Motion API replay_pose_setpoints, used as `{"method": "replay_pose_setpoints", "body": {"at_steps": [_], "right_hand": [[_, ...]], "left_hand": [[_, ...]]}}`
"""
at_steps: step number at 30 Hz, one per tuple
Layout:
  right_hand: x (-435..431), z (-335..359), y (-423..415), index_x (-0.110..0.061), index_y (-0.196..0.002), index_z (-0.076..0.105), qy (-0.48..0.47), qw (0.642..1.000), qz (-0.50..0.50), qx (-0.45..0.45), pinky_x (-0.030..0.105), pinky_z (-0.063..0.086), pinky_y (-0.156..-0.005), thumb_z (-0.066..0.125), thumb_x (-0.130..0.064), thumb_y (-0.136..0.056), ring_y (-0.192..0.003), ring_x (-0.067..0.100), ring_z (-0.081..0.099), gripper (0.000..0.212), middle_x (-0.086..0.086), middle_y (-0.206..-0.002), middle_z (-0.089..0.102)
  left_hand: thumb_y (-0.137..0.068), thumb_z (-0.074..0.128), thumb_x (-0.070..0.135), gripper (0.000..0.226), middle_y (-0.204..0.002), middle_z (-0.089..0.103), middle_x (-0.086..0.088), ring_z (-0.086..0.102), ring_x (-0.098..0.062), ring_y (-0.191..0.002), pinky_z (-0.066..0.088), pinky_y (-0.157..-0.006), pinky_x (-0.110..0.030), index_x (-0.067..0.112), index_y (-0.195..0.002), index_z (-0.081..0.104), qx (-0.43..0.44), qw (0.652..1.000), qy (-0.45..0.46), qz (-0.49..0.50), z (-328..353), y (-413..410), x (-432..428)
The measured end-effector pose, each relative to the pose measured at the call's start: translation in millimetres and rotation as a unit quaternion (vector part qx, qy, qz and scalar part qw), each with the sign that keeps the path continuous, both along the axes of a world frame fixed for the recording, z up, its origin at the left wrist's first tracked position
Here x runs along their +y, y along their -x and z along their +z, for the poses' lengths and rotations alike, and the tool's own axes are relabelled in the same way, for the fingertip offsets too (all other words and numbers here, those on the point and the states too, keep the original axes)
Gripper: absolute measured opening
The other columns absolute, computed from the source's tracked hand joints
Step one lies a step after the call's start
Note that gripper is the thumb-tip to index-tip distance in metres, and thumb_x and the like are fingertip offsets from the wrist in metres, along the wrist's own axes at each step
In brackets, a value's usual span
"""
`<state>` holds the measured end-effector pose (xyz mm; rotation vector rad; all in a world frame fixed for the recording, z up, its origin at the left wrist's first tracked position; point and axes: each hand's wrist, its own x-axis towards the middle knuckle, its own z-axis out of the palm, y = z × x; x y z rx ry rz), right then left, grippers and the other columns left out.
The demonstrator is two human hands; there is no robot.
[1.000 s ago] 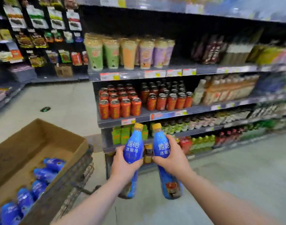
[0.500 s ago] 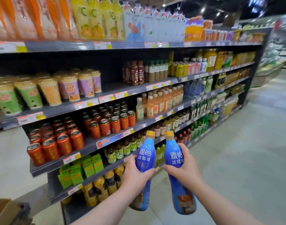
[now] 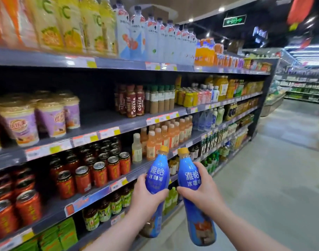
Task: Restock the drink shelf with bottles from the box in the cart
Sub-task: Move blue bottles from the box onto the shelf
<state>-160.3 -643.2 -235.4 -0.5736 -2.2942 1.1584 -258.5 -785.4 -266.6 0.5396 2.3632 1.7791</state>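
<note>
The drink shelf (image 3: 131,126) runs along the left, its grey tiers crowded with stock such as red cans (image 3: 100,172). Before its lower tiers, off any tier, the left bottle (image 3: 157,175) and the right bottle (image 3: 191,176) stand roughly upright side by side in the air, both blue with yellow caps and white characters. The left hand (image 3: 146,198) wraps fingers and thumb round the left bottle's middle, and the right hand (image 3: 204,192) grips the right bottle likewise, forearms reaching forward.

Ceiling spotlights (image 3: 221,9) shine above a grey floor (image 3: 274,187).
</note>
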Motion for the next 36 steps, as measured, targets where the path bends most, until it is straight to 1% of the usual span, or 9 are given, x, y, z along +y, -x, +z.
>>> {"method": "replay_pose_setpoints", "body": {"at_steps": [5, 8, 12, 17, 21, 24, 30, 34, 36], "right_hand": [[22.1, 15.8, 76.7, -0.052, -0.120, 0.038, 0.002, 1.000, 0.018, 0.012, 0.015, 0.045, -0.075, 0.069, -0.059, -0.041, -0.090, -0.006, 0.060, 0.085, -0.020, -0.108, 0.061], [26.2, 19.3, 116.7, -0.053, -0.112, 0.035, 0.020, 0.998, 0.059, 0.018, 0.003, 0.041, -0.063, 0.077, -0.049, -0.050, -0.080, -0.015, 0.057, 0.075, -0.020, -0.105, 0.060], [26.6, 29.5, 174.3, -0.050, -0.121, 0.035, 0.029, 0.993, 0.112, 0.015, 0.019, 0.045, -0.071, 0.077, -0.047, -0.056, -0.091, -0.003, 0.058, 0.077, -0.018, -0.109, 0.057], [21.3, 54.3, 261.3, -0.067, -0.093, 0.039, 0.029, 0.980, 0.192, 0.032, 0.014, 0.043, -0.064, 0.080, -0.040, -0.060, -0.075, -0.013, 0.058, 0.059, -0.032, -0.082, 0.061], [16.0, 77.8, 334.5, -0.062, -0.090, 0.042, 0.032, 0.965, 0.252, 0.058, 0.021, 0.043, -0.066, 0.079, -0.039, -0.060, -0.070, -0.013, 0.056, 0.052, -0.031, -0.079, 0.062], [14.7, 99.1, 387.5, -0.050, -0.100, 0.045, 0.032, 0.953, 0.293, 0.073, 0.026, 0.047, -0.069, 0.078, -0.045, -0.058, -0.073, -0.002, 0.060, 0.053, -0.022, -0.080, 0.063], [15.2, 130.5, 473.4, -0.033, -0.132, 0.036, 0.001, 0.929, 0.358, 0.092, 0.025, 0.043, -0.074, 0.079, -0.041, -0.064, -0.083, 0.007, 0.058, 0.080, -0.013, -0.097, 0.059], [16.4, 131.4, 514.3, -0.030, -0.136, 0.031, -0.043, 0.917, 0.387, 0.091, 0.032, 0.046, -0.088, 0.079, -0.041, -0.065, -0.101, 0.022, 0.058, 0.087, 0.005, -0.120, 0.057], [15.7, 126.4, 529.7, -0.029, -0.136, 0.031, -0.057, 0.910, 0.395, 0.112, 0.029, 0.043, -0.084, 0.080, -0.038, -0.065, -0.099, 0.021, 0.056, 0.086, 0.006, -0.121, 0.053]], "left_hand": [[-0.053, 0.081, 0.036, 0.054, -0.099, 0.059, 0.008, 0.059, -0.015, -0.093, 0.044, -0.079, -0.029, 0.034, -0.093, 0.043, 0.035, 0.999, -0.021, 0.020, 18.4, 68.5, 19.9], [-0.061, 0.083, 0.029, 0.057, -0.102, 0.057, 0.008, 0.057, -0.011, -0.092, 0.039, -0.072, -0.020, 0.032, -0.101, 0.044, 0.029, 0.999, -0.018, 0.041, 20.4, 98.9, 18.8], [-0.062, 0.083, 0.028, 0.054, -0.100, 0.062, 0.007, 0.059, -0.005, -0.085, 0.039, -0.065, -0.012, 0.029, -0.103, 0.048, 0.021, 0.996, -0.030, 0.087, 25.6, 136.4, 6.8], [-0.063, 0.084, 0.024, 0.052, -0.097, 0.063, 0.007, 0.060, -0.008, -0.085, 0.043, -0.070, -0.023, 0.027, -0.102, 0.049, 0.046, 0.983, -0.031, 0.176, 44.3, 185.7, -14.6], [-0.064, 0.083, 0.019, 0.042, -0.087, 0.063, 0.013, 0.059, 0.006, -0.073, 0.042, -0.062, -0.011, 0.029, -0.088, 0.050, 0.082, 0.965, -0.038, 0.248, 60.3, 221.6, -27.1], [-0.064, 0.084, 0.017, 0.044, -0.085, 0.062, 0.017, 0.058, 0.015, -0.068, 0.042, -0.060, -0.006, 0.027, -0.090, 0.050, 0.102, 0.947, -0.053, 0.300, 73.4, 246.7, -25.1], [-0.048, 0.076, 0.041, 0.058, -0.095, 0.067, 0.009, 0.065, -0.008, -0.083, 0.050, -0.075, -0.031, 0.026, -0.100, 0.054, 0.100, 0.921, -0.085, 0.367, 94.2, 283.8, -2.4], [-0.048, 0.077, 0.040, 0.048, -0.088, 0.067, 0.018, 0.064, 0.004, -0.075, 0.048, -0.067, -0.023, 0.037, -0.089, 0.052, 0.114, 0.899, -0.104, 0.410, 97.8, 295.7, 12.7], [-0.050, 0.077, 0.039, 0.049, -0.089, 0.067, 0.017, 0.064, 0.005, -0.075, 0.048, -0.067, -0.020, 0.038, -0.091, 0.051, 0.120, 0.895, -0.111, 0.416, 100.2, 299.3, 18.6]]}}
